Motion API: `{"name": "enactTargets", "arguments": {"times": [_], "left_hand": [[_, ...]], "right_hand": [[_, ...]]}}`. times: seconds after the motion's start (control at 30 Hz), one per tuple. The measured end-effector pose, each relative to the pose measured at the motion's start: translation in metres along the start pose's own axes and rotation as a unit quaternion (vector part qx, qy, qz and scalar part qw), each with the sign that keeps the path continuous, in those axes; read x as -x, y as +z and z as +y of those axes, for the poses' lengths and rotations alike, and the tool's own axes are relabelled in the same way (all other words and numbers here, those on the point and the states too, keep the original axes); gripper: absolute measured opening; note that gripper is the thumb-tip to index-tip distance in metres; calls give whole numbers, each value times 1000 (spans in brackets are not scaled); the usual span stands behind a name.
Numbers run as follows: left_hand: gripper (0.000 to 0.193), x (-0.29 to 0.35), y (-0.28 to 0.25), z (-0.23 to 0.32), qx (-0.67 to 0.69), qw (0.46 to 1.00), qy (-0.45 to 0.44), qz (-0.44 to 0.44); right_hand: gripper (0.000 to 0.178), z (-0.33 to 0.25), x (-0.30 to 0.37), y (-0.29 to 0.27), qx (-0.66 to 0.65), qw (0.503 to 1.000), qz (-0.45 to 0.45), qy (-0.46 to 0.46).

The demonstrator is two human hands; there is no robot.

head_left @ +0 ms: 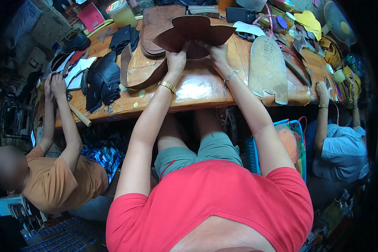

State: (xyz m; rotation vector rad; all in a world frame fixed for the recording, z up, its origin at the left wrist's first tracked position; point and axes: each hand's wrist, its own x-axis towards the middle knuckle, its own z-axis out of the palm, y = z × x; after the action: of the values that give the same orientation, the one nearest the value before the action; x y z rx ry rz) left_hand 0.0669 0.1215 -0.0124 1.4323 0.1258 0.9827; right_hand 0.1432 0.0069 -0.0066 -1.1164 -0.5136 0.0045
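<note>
Both my hands hold up a dark brown cut leather piece (192, 30) with a scalloped top edge and pointed side wings, above the wooden table. My left hand (176, 62) grips its lower left part, and my right hand (217, 55) its lower right; the thumbs lie on the near face, and the other fingers are hidden behind it. Close behind my left hand lies a stack of flat brown leather pieces (153, 31). A curved brown leather strip (149, 84) rests beside my left wrist. To the right of my right hand lies a long pale template (266, 63) with a rounded top.
The wooden table (117, 107) also carries black leather pieces (103, 82), a hammer (80, 115), a tub (122, 16) and a black phone-like object (240, 15). Co-workers sit at left (67, 176) and right (340, 147). A blue basket (253, 155) stands by my right arm.
</note>
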Motion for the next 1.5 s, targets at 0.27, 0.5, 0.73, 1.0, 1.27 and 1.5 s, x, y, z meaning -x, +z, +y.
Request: {"name": "enactTargets", "arguments": {"times": [0.27,0.5,0.73,1.0,1.27,1.5], "left_hand": [[31,1,-1,17,19,1000,-20,-13],[35,-3,-5,9,76,993,-83,-37],[34,-8,-12,7,253,934,-248,-52],[40,-16,-18,9,321,896,-284,-112],[42,-19,-31,18,328,851,-376,-167],[48,-17,-18,8,352,913,-203,-47]], "right_hand": [[31,-5,0,1,-42,999,-18,-17],[36,-13,-3,-4,-109,982,-52,147],[36,-23,-2,-5,-209,938,-52,271],[41,-15,-8,-16,-232,928,-113,268],[35,-13,-10,-17,-282,902,-132,300],[30,-1,-14,-22,-282,902,-96,311]]}}
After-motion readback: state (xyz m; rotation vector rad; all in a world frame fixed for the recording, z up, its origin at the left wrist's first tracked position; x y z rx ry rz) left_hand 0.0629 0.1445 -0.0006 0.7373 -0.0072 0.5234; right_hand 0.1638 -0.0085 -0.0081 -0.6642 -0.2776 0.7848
